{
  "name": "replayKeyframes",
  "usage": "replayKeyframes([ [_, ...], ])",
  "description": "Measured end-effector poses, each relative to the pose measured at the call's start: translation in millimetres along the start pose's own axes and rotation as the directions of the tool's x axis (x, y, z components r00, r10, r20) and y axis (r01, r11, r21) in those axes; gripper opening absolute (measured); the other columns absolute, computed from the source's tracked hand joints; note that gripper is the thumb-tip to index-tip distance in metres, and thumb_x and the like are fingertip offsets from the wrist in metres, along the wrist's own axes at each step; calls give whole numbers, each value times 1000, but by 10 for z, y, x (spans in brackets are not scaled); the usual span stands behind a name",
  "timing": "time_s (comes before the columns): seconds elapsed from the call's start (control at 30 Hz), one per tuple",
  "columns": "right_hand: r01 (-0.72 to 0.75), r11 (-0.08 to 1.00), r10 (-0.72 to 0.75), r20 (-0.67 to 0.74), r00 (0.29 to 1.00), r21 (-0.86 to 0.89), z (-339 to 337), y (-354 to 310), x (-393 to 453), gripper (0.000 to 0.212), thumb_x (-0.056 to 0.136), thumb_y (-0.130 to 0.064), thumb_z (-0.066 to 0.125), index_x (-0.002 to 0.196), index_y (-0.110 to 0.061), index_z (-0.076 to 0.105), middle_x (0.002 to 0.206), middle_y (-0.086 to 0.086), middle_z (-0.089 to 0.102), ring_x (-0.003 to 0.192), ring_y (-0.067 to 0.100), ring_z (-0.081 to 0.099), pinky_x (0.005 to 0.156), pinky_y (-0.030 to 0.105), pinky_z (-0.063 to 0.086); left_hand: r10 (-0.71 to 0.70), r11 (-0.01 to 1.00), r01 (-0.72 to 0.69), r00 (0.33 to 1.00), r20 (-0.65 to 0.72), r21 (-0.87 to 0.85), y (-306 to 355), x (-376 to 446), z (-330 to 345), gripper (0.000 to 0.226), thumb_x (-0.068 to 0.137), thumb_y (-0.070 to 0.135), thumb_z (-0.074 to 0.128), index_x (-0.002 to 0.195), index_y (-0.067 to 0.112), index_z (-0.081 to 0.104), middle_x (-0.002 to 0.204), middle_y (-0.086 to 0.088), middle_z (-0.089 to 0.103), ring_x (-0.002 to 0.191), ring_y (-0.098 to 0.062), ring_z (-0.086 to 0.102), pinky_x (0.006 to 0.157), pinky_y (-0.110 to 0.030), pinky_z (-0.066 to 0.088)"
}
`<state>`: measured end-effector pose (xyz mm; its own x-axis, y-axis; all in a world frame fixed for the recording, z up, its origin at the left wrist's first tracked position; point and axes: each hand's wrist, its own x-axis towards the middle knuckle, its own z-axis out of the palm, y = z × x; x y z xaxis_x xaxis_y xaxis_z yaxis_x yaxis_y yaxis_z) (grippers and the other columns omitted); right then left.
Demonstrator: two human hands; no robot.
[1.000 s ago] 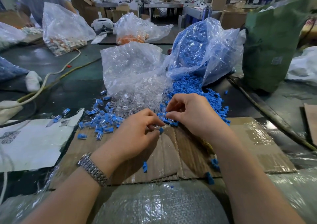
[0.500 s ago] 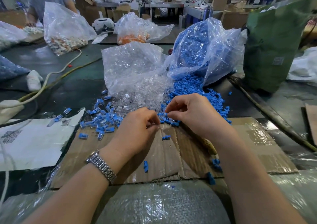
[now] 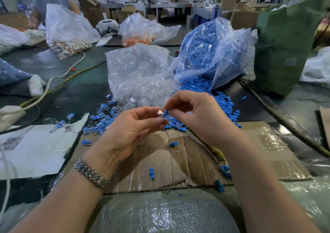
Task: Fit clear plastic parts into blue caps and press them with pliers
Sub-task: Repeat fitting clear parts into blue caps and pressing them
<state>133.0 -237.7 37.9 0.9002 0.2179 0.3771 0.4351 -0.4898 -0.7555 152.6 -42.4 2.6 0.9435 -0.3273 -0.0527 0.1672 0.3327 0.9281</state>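
The biggest thing on show is the dark green work table (image 3: 75,93), which runs across the whole middle of the frame. Toward the right edge, a tall green sack (image 3: 285,45) is stood upright. Center right, a clear bag of blue caps (image 3: 205,50) is slumped open, and a spilled heap of blue caps (image 3: 223,104) is spread out from its mouth toward the middle. Just left of that, touching it, a clear bag of clear plastic parts (image 3: 135,72) is laid with its contents spilling out at the bottom. A flattened cardboard sheet (image 3: 259,143) covered in shiny tape is laid across the lower center, with a few stray caps scattered on it, and a torn white sheet (image 3: 35,147) is seen at lower left. A small pile of already fitted pieces (image 3: 101,120) is gathered left of center. Both hands are raised above the cardboard, mid frame. In the left hand (image 3: 128,131), with a metal watch band (image 3: 91,173) worn on its wrist, a small clear plastic part (image 3: 160,112) is pinched between thumb and fingertips, the other fingers loosely curled. In the right hand (image 3: 198,115) a single blue cap (image 3: 165,113) is pinched at the fingertips, right up against the clear part; whether the two are actually slotted together can't be made out.
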Motion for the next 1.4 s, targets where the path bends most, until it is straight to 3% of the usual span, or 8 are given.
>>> replayKeyframes([
  [0.63, -16, 999, 18, 51, 999, -47, 23, 13, 3, 7, 90, -12, 74, 92, -19, 73, 83, -7, 73, 81, 6, 70, 84, 32, 58, 35, 999, -35, 999, -30, 12, 62, -73, 66, 19, 71, -4, 72, 87, 3, 78, 94, -19, 76, 88, -26, 75, 76, -26, 60],
  [0.87, -8, 998, 11, 53, 999, -59, 31, -32, -14, 7, 90, -11, 74, 93, -17, 73, 82, -6, 73, 79, 7, 69, 80, 28, 57, 73, 996, -70, 996, -56, 54, 69, -87, 97, 31, 67, -4, 71, 98, -5, 70, 92, -19, 76, 87, -25, 75, 76, -26, 60],
  [0.97, -93, 986, 104, 73, 992, -142, -33, 29, -3, 17, 89, -24, 77, 103, -23, 66, 89, -9, 69, 82, 3, 65, 79, 23, 54, 53, 998, -51, 997, -56, 39, 75, -73, 77, 27, 69, -3, 71, 95, -3, 73, 96, -21, 75, 90, -27, 75, 76, -26, 60],
  [1.03, -237, 904, 269, 43, 962, -357, -112, 110, -10, 33, 88, -39, 75, 111, -23, 58, 102, -7, 63, 92, 10, 61, 83, 29, 50, 45, 999, -45, 997, -59, 10, 73, -65, 56, 23, 70, -3, 71, 93, -2, 75, 97, -23, 74, 92, -30, 74, 77, -27, 60],
  [1.1, -379, 710, 480, 14, 877, -594, -163, 173, -34, 51, 85, -55, 72, 115, -20, 51, 115, 1, 55, 106, 22, 55, 92, 40, 47, 44, 999, -45, 997, -57, -18, 70, -53, 30, 20, 71, -3, 72, 90, 0, 77, 95, -24, 73, 92, -32, 74, 78, -28, 60],
  [1.2, -413, 503, 627, -8, 779, -759, -168, 226, -49, 63, 79, -66, 72, 112, -17, 50, 113, 6, 50, 112, 30, 50, 97, 48, 46, 45, 998, -48, 997, -61, -46, 72, -30, -10, 19, 72, -3, 71, 88, 3, 79, 95, -22, 73, 94, -33, 74, 78, -27, 59],
  [1.3, -400, 516, 606, -7, 795, -757, -157, 226, -45, 45, 83, -55, 71, 89, -16, 50, 96, 4, 53, 98, 30, 52, 80, 40, 48, 49, 996, -54, 997, -62, -74, 68, -21, -30, 18, 73, -4, 71, 88, 2, 79, 96, -22, 73, 95, -33, 73, 78, -27, 59],
  [1.4, -376, 568, 560, 9, 828, -732, -140, 221, -33, 34, 86, -46, 64, 73, -17, 50, 77, 4, 52, 77, 27, 51, 55, 32, 32, 56, 993, -64, 995, -83, -100, 74, -20, -31, 17, 73, -6, 71, 87, 1, 78, 95, -23, 73, 95, -34, 73, 77, -27, 60],
])
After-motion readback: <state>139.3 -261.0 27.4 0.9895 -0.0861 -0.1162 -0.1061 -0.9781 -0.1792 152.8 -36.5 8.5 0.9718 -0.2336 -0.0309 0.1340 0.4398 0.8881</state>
